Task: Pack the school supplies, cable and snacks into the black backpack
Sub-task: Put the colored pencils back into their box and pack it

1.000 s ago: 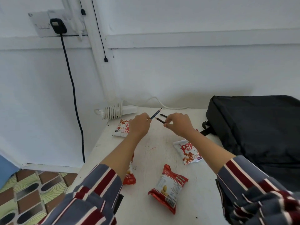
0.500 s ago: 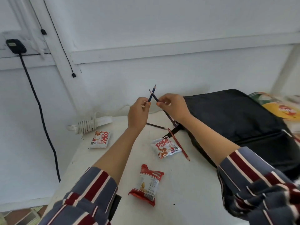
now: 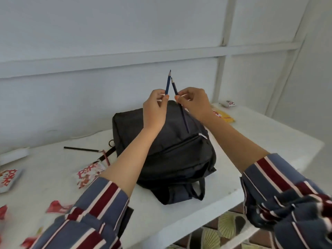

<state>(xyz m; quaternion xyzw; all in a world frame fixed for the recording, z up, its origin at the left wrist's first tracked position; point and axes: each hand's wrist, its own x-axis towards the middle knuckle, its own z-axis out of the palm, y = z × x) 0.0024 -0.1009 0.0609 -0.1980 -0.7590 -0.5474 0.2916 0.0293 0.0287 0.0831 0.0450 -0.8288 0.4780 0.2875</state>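
Black fabric marks the backpack, which lies flat on the white worktop straight below both hands. Its front zip is closed, and the metal pull sits under the right wrist.

The left hand pinches a blue pencil between thumb and fingers, tip up and almost upright. The right hand pinches a dark pencil near its upper part. That pencil also points up, leaning toward the left hand, and its lower end slants down across the backpack. Whether the lower end touches the fabric cannot be told. The two tips stand close together above the hands, just apart.

Left of the left forearm a black pencil lies on the worktop. Its near end meets a red pencil beside a backpack strap. Just below these, against the left forearm, lies a white-and-red packet. A second packet like it lies well to the left, at the edge of view. A red packet lies blurred by the left sleeve, which is striped blue, maroon and white.

Beyond the right wrist a yellow packet lies on the worktop. A small white packet lies farther back, near the wall.
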